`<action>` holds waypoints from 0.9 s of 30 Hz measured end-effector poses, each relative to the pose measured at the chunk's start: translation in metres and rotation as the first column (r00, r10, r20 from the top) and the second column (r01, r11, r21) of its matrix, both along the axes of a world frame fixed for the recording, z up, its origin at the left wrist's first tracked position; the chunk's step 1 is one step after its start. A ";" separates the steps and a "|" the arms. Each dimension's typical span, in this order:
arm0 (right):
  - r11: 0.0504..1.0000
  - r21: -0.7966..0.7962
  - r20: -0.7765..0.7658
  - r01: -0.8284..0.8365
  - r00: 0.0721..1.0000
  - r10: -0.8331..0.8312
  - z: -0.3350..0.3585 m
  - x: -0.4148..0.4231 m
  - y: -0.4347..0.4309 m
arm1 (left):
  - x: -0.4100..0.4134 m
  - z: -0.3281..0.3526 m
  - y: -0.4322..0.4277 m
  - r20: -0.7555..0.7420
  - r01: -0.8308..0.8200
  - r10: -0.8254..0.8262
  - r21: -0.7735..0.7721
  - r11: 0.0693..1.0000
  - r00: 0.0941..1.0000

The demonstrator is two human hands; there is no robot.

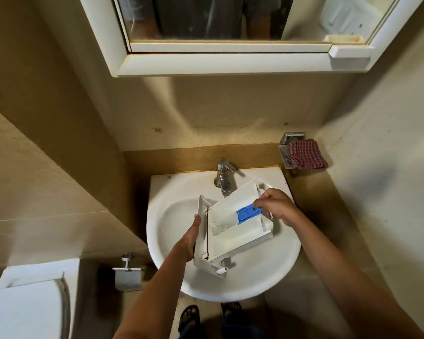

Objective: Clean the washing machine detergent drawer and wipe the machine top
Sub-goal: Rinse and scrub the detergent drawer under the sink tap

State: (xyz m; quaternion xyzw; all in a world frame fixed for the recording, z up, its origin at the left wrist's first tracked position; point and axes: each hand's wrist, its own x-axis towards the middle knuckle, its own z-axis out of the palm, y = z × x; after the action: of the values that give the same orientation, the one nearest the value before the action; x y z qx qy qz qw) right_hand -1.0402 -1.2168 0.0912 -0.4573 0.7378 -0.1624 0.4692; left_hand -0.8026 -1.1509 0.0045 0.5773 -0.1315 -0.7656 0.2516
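While standing at the white sink (171, 192), holding the detergent drawer (233, 241) tilted over the bowl, just under the tap (224, 177). White, front panel turned left and downward, open compartments facing up. Carrying a blue insert (249, 213) toward the right end, with a clear patch beside it, water or plastic, cannot tell which. Clamped on the front panel with the left grip (190, 237): thumb laid along the panel's outer face, fingers hidden behind it. Closed on the blue insert's far end with the right grip (277, 206), fingertips curled and pinching there, wrist over the drawer's back corner. Further out, behind and right of the sink, a brown counter (311, 196). On the wall above that, a metal soap holder (288, 152) draped with a red checked cloth (306, 155). Overhead, a white-framed mirror cabinet (220, 62). Low on the left, a toilet (27, 304) and a metal paper holder (127, 272). Below the sink, two sandalled feet (189, 316).
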 end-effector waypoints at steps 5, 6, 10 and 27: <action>0.999 0.019 -0.035 0.041 0.999 -0.040 -0.001 -0.006 0.010 | -0.005 -0.013 0.000 -0.030 0.051 -0.050 0.036 0.998 0.998; 0.999 0.022 -0.030 0.036 0.999 -0.035 -0.001 -0.007 0.011 | -0.006 -0.015 0.001 -0.031 0.057 -0.056 0.047 0.997 0.998; 0.999 0.032 -0.021 0.029 0.999 -0.028 0.003 -0.009 0.014 | -0.007 -0.022 0.001 -0.070 0.076 -0.071 0.071 0.995 0.995; 0.786 -0.086 -0.760 -0.612 0.551 0.345 -0.008 0.032 0.036 | -0.035 -0.015 -0.006 0.079 0.056 -0.052 -0.043 0.998 0.996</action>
State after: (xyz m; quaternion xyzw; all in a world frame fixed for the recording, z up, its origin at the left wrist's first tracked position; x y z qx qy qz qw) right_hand -1.0085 -1.1809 0.0830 -0.7430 0.6625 0.0379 0.0872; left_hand -0.8374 -1.1573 -0.0109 0.5969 -0.1739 -0.7460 0.2384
